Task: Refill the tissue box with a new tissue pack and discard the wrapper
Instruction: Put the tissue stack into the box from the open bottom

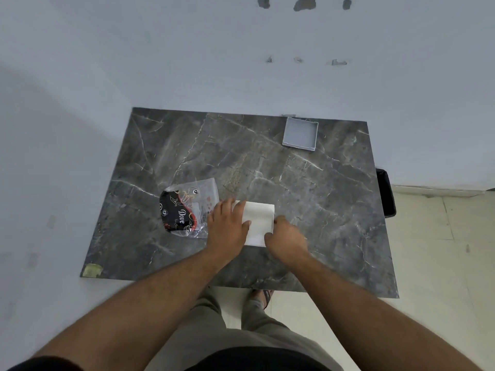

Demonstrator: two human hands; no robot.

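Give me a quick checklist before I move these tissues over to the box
1. Tissue stack out of the wrapper: ok.
2. Left hand and right hand on the stack: ok, one at each side; firmness of grip cannot tell.
3. Grey box open and empty: ok, at the far right of the table.
4. Path to the box clear: ok.
5. Wrapper discarded: not ok, lying left of the stack.
6. Black bin reachable: cannot tell, only partly visible past the right edge.

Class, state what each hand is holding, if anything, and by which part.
Both hands are on the white tissue stack: left hand on its left edge, right hand at its near-right corner. The wrapper lies unheld.
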